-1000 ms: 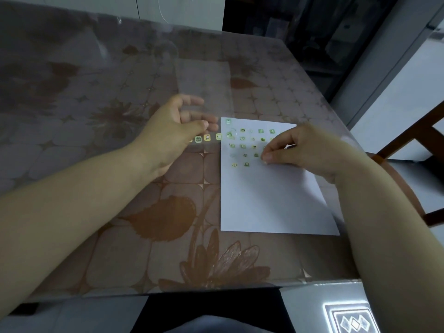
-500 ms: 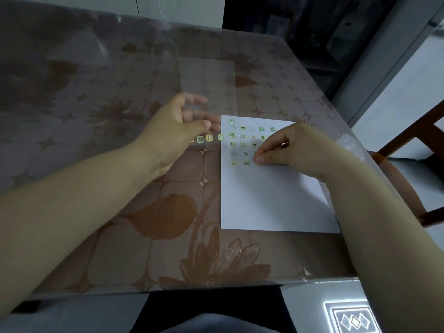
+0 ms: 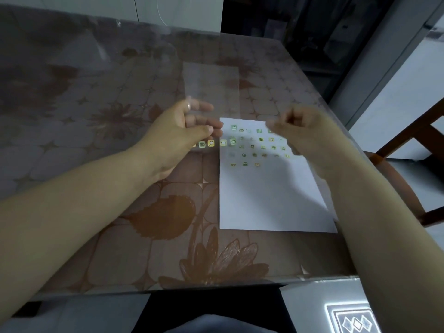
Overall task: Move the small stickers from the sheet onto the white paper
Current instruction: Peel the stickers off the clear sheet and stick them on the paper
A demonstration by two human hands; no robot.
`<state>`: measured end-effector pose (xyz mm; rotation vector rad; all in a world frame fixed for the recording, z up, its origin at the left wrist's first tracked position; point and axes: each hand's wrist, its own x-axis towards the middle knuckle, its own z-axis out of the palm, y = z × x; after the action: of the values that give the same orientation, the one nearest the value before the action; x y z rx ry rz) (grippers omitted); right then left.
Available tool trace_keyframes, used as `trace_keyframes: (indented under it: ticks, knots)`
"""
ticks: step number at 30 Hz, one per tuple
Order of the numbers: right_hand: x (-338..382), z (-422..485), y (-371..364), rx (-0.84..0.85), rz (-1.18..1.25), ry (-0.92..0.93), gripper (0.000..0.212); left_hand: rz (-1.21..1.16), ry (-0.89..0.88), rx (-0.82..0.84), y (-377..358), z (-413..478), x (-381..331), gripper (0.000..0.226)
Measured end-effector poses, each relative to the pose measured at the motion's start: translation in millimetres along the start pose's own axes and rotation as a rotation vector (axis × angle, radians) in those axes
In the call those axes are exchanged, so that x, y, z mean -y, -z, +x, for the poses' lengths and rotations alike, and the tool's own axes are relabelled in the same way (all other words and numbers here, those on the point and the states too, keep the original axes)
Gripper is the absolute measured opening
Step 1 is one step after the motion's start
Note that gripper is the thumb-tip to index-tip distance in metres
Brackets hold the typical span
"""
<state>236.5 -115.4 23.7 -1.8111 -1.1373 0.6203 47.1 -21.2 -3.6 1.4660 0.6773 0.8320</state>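
Observation:
My left hand (image 3: pixel 175 138) pinches the lower left of a clear sticker sheet (image 3: pixel 211 85) and holds it raised over the table. A row of small yellow-green stickers (image 3: pixel 211 143) shows along the sheet's bottom edge. To the right, the white paper (image 3: pixel 264 200) lies flat on the table. Several small green stickers (image 3: pixel 252 147) sit in rows on its upper part. My right hand (image 3: pixel 307 133) hovers above the paper's top right corner. It is blurred, its fingers are curled, and I see nothing held in them.
The table (image 3: pixel 96 164) has a glass top over a brown floral cloth; its front edge (image 3: pixel 192 287) runs close to my body. A wooden chair (image 3: pixel 408 145) stands at the right side. Behind the table's far right corner is a dark opening.
My right hand has lifted off the paper, where its fingertips were pressing among the stickers, and moved up and back. My left hand still holds the sheet in about the same place.

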Motion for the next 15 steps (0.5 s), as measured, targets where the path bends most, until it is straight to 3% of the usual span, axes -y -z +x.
trace_keyframes:
  ticks: [3,6,9,15]
  knots:
    - [7,-4,-7,-0.131,0.120,0.179,0.023,-0.009,0.017,0.024,0,-1,-1,0.027]
    - [10,-7,-21,-0.092,-0.062,0.314,0.009,-0.080,0.045,0.030,-1,-1,-3,0.024]
    - [9,-8,-29,0.014,-0.079,0.308,0.009,-0.160,0.084,0.030,-3,-2,-6,0.021]
    - [11,-12,-28,0.072,0.193,0.340,0.024,-0.267,0.139,0.101,-2,-2,-10,0.015]
